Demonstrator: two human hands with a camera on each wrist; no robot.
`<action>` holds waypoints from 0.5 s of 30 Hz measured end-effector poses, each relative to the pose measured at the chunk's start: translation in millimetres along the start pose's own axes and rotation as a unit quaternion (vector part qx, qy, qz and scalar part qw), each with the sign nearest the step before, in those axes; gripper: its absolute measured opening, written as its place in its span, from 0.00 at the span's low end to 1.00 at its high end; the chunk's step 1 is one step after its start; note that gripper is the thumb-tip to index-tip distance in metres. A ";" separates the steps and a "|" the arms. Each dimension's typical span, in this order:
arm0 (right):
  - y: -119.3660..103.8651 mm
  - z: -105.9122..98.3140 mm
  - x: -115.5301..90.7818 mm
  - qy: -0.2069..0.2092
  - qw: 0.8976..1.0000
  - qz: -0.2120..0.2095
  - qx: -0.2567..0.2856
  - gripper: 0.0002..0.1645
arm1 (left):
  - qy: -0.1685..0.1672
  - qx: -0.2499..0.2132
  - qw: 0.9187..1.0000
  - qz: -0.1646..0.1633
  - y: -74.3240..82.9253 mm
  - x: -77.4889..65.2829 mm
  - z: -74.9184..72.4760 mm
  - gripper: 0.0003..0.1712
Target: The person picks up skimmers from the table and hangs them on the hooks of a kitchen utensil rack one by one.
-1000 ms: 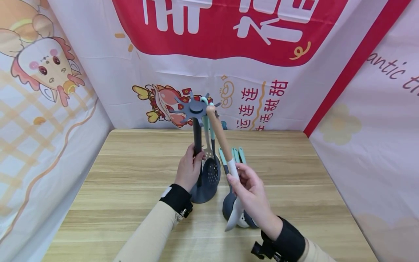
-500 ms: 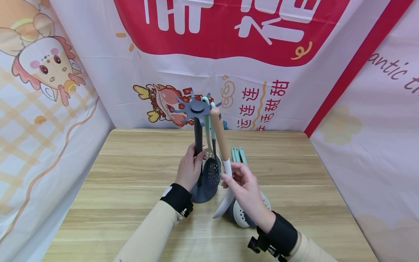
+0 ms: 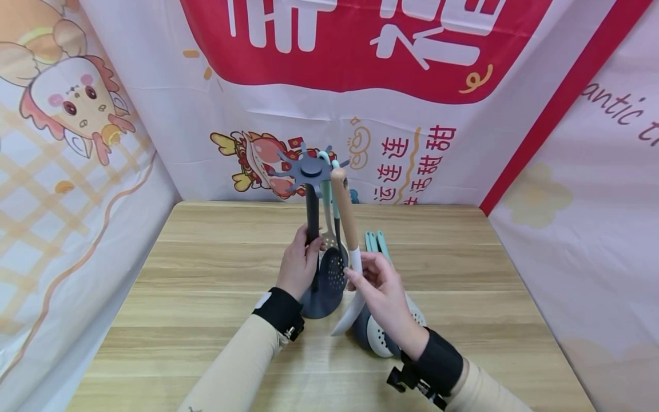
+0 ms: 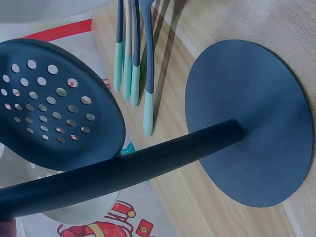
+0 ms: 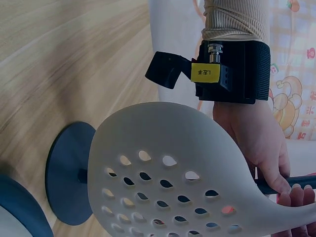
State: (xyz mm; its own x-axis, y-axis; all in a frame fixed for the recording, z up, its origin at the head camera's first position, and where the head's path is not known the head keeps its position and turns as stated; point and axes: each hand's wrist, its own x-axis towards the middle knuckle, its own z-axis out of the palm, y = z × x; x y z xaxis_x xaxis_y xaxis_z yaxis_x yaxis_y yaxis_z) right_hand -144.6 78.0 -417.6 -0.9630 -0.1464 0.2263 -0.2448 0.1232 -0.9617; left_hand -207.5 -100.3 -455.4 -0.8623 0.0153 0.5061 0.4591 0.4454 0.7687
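Observation:
My left hand (image 3: pixel 298 263) grips the dark post of an upright utensil stand (image 4: pixel 252 123), which has a round base and a ring of hooks (image 3: pixel 310 167) on top. From the hooks hang a dark skimmer (image 4: pixel 98 148) and a pale slotted utensil (image 3: pixel 328 239), both with mint handles. In my right hand (image 3: pixel 383 292), a white skimmer (image 5: pixel 158 128) is pinched at its white neck, head down. Its wooden handle (image 3: pixel 347 214) points up, and the tip overlaps the right side of the hooks in the head view. The left hand's fingers are mostly outside the left wrist view.
Several mint-handled utensils (image 3: pixel 378 243) lie on the wooden table (image 3: pixel 206 274) right of the stand, partly behind my right hand. Among them is a white perforated head (image 3: pixel 378 337). A printed cloth backdrop (image 3: pixel 288 103) rises behind the table and along both sides.
My right hand has moved left and slightly up, bringing the white skimmer closer to the stand, and its handle has become more upright. My left hand has stayed on the post.

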 end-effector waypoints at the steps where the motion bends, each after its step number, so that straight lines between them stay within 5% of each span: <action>1: 0.3 0.0 0.2 0.000 1.000 0.000 0.001 0.17 | -0.001 -0.001 1.000 -0.001 0.1 -0.1 -0.1 0.12; 15: 3.9 2.0 7.1 0.001 1.000 0.006 -0.014 0.16 | 0.006 -0.008 1.000 0.010 0.9 -0.7 -0.2 0.12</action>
State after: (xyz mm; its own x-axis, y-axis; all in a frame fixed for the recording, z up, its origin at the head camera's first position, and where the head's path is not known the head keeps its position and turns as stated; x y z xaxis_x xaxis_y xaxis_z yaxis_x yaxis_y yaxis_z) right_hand -152.2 75.5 -420.0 -0.9660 -0.1426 0.2158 -0.2368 0.1517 -0.9596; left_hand -206.4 -100.1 -455.0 -0.8503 0.0130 0.5262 0.4798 0.4302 0.7647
